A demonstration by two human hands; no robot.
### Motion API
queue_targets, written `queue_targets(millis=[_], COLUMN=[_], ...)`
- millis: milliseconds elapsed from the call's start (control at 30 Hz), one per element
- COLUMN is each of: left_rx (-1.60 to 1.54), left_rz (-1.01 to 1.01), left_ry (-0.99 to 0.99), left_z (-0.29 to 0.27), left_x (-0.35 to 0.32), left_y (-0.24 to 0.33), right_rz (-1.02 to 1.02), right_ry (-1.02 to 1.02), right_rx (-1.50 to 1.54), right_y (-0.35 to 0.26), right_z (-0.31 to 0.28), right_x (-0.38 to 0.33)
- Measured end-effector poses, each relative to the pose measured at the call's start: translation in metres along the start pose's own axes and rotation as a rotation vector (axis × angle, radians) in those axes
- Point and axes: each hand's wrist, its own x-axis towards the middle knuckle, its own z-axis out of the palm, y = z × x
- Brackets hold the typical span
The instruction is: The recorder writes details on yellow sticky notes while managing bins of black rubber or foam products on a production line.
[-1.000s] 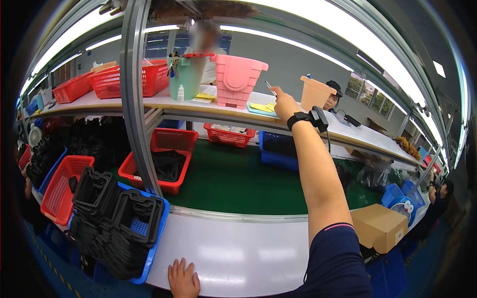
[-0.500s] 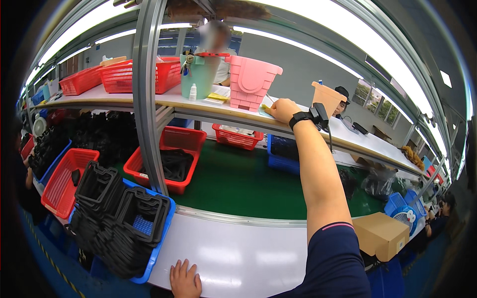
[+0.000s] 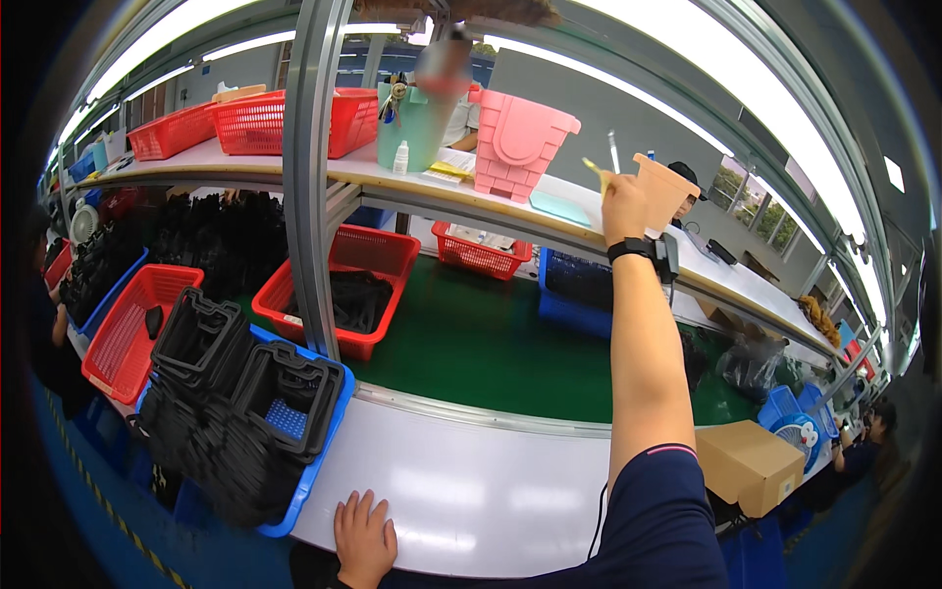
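My right hand is raised over the upper shelf with its fingers closed. From its grip stick up a slim pale rod and a small yellow piece; their exact kind is unclear. Just right of the hand stands a peach tapered bin. A flat pale-teal pad lies to its left, beside a pink brick-patterned bucket. Low in the view, my left hand rests palm down on the white worktop, fingers spread and holding nothing.
A blue basket heaped with black frames stands at the left. Red baskets sit near the green belt. A metal post rises before the shelf. At right is a cardboard box. People are nearby.
My right hand has lifted from the shelf surface and shifted right, bringing up the pale rod and yellow piece. The teal pad now shows fully. My left hand stays on the worktop.
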Motion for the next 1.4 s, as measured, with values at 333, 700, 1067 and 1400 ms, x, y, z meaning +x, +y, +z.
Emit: queue_targets(millis=[333,700,1067,1400], left_rx=[0.041,-0.375,-0.266,-0.298], left_rz=[0.055,-0.017,0.004,-0.038], left_ry=[0.044,-0.094,-0.161,-0.216], left_z=[0.013,0.012,0.048,0.043], left_x=[0.014,0.009,0.007,0.006], left_y=[-0.005,0.035,0.067,0.062], right_rz=[-0.178,0.536,0.582,0.413], right_ry=[-0.506,-0.785,-1.129,-0.971], right_rx=[0.316,0.425,0.283,0.172], right_y=[-0.170,-0.155,-0.144,-0.145], right_z=[-0.161,-0.221,-0.177,-0.204], right_x=[-0.311,-0.413,-0.414,-0.421])
